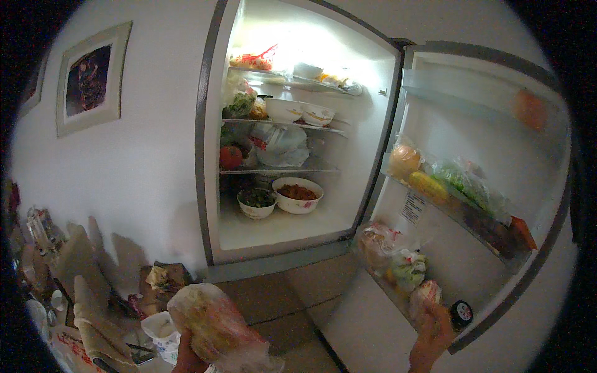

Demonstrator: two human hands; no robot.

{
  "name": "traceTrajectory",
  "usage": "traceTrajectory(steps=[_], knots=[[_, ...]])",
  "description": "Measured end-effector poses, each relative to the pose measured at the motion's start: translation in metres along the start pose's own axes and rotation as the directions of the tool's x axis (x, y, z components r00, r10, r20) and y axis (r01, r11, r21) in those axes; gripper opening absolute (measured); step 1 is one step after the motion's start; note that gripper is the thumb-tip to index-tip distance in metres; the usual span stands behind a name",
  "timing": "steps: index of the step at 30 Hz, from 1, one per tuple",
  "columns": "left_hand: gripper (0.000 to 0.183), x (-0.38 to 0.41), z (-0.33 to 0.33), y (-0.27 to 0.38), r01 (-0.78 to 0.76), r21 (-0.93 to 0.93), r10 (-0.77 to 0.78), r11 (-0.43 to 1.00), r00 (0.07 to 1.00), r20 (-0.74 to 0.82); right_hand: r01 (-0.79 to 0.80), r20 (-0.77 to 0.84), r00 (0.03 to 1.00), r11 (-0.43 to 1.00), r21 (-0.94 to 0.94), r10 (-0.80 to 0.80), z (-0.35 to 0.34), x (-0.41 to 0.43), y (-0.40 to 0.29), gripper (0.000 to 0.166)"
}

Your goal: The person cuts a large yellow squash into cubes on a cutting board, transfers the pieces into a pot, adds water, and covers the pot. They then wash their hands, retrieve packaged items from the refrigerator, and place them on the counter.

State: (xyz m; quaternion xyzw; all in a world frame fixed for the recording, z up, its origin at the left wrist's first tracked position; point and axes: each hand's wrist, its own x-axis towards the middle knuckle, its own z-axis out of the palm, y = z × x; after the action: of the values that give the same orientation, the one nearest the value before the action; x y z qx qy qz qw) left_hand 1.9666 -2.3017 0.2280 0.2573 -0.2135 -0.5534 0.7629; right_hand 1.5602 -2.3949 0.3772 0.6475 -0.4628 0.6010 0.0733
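My left hand (pixel 190 352) grips a clear plastic bag with pale yellow-green food, perhaps cabbage (pixel 214 317), at the lower middle. My right hand (pixel 433 333) reaches into the lowest bin (pixel 387 291) of the open refrigerator door, its fingers closed around a small bagged item (pixel 428 293); what the bag contains is unclear. A jar with a black lid (pixel 461 314) stands just right of that hand. Farther along the same bin sit a bag of green vegetables (pixel 410 265) and another plastic bag (pixel 380 238).
The lit refrigerator (pixel 289 238) holds bowls of food (pixel 298 196), a white plastic bag (pixel 282 144) and a red tomato-like item (pixel 231 157) on glass shelves. Bagged produce (pixel 461 182) fills the middle door bin. Cloth-draped chair backs (pixel 93 326) and clutter crowd the left.
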Motion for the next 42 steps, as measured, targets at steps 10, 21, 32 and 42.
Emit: traceTrajectory(steps=[10, 21, 32, 42], knots=[[0.076, -0.001, -0.011, 0.008, -0.133, 0.056, 0.131, 0.989, 0.990, 0.045, -0.422, 0.350, 0.903, 0.678, 0.602, 0.252, 0.110, 0.051, -0.032, 0.024], [0.079, 0.029, -0.058, 0.072, -0.349, 0.033, 0.351, 0.936, 0.927, -0.135, -0.062, 0.387, 0.909, 0.866, 0.495, -0.155, 0.339, 0.335, -0.207, 0.088], [0.079, 0.074, -0.098, 0.140, -0.421, 0.061, 0.425, 0.905, 0.893, -0.145, -0.336, 0.382, 0.912, 0.807, 0.487, 0.149, 0.447, 0.437, -0.264, 0.081], [0.079, 0.089, -0.105, 0.144, -0.412, 0.054, 0.416, 0.909, 0.896, -0.154, -0.056, 0.009, 0.998, 0.808, 0.587, 0.062, 0.437, 0.412, -0.291, 0.048]])
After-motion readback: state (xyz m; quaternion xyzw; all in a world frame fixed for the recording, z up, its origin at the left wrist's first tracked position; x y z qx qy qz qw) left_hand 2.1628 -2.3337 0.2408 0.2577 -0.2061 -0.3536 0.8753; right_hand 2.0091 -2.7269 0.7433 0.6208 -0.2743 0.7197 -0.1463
